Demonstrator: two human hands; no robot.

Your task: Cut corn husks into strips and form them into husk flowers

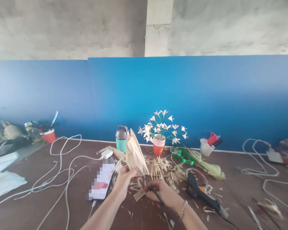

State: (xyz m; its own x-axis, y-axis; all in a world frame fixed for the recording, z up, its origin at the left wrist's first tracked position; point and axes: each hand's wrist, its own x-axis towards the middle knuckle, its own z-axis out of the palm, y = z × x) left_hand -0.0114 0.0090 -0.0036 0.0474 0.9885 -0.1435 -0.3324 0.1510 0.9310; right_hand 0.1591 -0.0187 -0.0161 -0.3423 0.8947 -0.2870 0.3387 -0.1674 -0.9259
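Observation:
My left hand (124, 180) pinches a wide dried corn husk (135, 153) near its lower edge and holds it upright. My right hand (162, 193) is closed on dark-handled scissors (155, 193), whose thin blades point up toward the base of the husk. Whether the blades touch the husk I cannot tell. Beneath and beyond both hands lie husk scraps and cut petal-like pieces (164, 164). Just behind stands a red paper cup (159, 148) with pale husk flowers (158, 127) on green stems.
A phone (102, 180) lies left of my left hand, with white cables (67, 175) beyond. A teal bottle (121, 140) stands behind. On the right are a black glue gun (201, 193), green ribbon (182, 155), a straw-like bundle (206, 166) and a white cup (205, 147) of tools.

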